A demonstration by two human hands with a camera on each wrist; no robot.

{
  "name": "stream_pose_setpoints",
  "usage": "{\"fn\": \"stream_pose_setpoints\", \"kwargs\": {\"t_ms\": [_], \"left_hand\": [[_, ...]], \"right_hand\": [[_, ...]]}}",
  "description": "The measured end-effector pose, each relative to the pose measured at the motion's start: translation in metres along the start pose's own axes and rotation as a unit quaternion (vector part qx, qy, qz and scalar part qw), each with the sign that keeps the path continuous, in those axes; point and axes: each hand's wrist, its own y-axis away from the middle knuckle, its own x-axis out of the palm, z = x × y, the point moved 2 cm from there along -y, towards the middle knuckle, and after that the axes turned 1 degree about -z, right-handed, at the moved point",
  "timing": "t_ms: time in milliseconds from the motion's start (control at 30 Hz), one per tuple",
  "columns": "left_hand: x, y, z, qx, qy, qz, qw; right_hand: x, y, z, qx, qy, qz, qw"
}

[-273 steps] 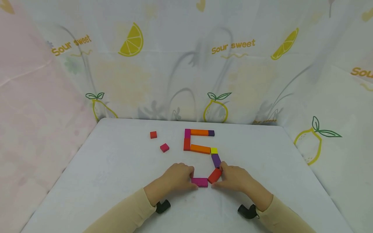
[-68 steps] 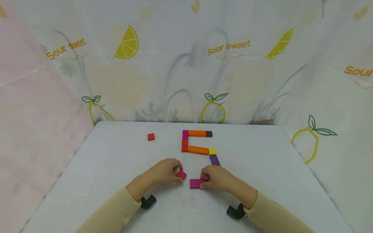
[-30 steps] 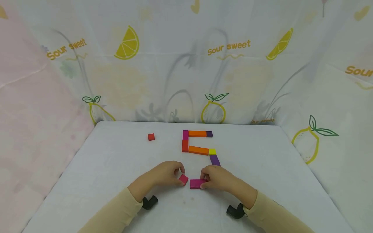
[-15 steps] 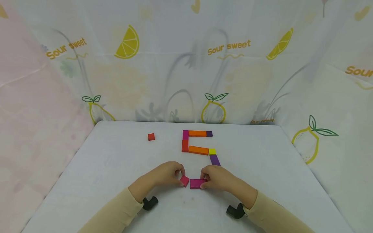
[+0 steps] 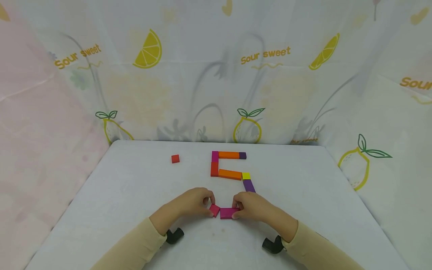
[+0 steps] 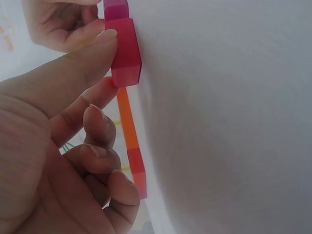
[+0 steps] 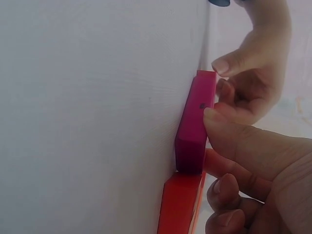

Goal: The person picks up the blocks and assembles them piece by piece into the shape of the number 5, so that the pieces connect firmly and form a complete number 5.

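Note:
Between left thumb and index finger, my left hand (image 5: pixel 193 202) pinches a small crimson block (image 5: pixel 214 210), turned at an angle. Its corner sits right at the left end of a longer magenta block (image 5: pixel 227 213). My right hand (image 5: pixel 254 207) holds that magenta block with thumb and index finger near its right end. In the right wrist view, a red block (image 7: pixel 178 202) meets the magenta block's other end; my right hand hides it in the head view. A purple block (image 5: pixel 249 185) slants down from a yellow cube (image 5: pixel 246 176) toward my right hand.
Farther back on the white table (image 5: pixel 135 180), two orange blocks (image 5: pixel 228 155), a magenta one (image 5: pixel 215 156), a red one (image 5: pixel 214 169) and a dark purple cube (image 5: pixel 242 155) continue the line. A loose red cube (image 5: pixel 175 159) lies left of them. A patterned cloth (image 5: pixel 195 86) hangs behind.
My left hand has brought the crimson block from the table's back left to the magenta block's left end, lately edging it right. My right hand has shifted from the red block to the magenta one.

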Motion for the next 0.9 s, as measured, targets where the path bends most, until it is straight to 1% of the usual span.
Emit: {"fn": "stream_pose_setpoints", "kwargs": {"t_ms": [400,900], "left_hand": [[0.0009,0.0012,-0.0001,0.005,0.0,-0.005,1.0],[-0.0016,0.0056,-0.0061,0.009,-0.006,-0.013,0.9999]], "right_hand": [[-0.0004,0.0004,0.0007,-0.001,-0.002,-0.002,1.0],[0.0007,-0.0003,-0.0012,0.0,-0.005,-0.002,1.0]]}}
